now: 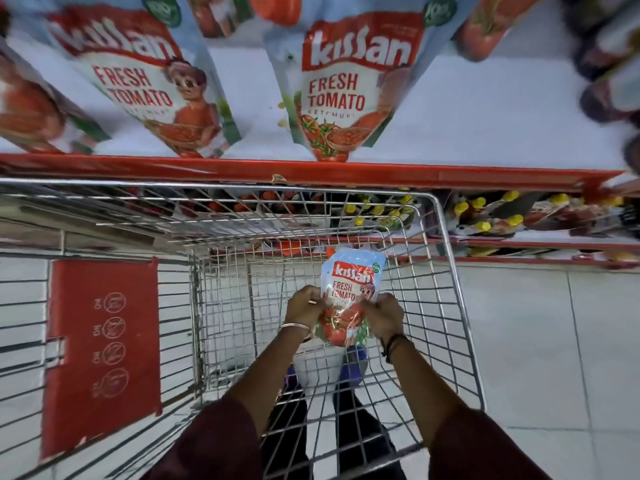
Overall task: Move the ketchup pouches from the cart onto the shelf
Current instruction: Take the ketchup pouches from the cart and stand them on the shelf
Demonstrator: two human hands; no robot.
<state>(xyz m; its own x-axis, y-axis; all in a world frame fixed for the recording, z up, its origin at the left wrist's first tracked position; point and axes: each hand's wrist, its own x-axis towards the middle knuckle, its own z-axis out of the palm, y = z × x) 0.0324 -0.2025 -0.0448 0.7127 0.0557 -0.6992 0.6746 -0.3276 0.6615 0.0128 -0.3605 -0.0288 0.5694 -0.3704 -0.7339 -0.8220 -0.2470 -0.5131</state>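
Both hands low-centre of frame, inside the wire cart [446, 271]: left hand [304, 306] and right hand [384, 315] each grip a lower edge of one ketchup pouch [349, 289], label up, held w/ its top toward the shelf [311, 169]. Across top of frame, two more pouches [349, 88] stand on the white shelf behind its red lip.

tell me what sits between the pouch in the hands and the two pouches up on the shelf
In the head view, the held pouch is parted from the shelf pouches by the cart's far wire wall and the shelf's red front edge.
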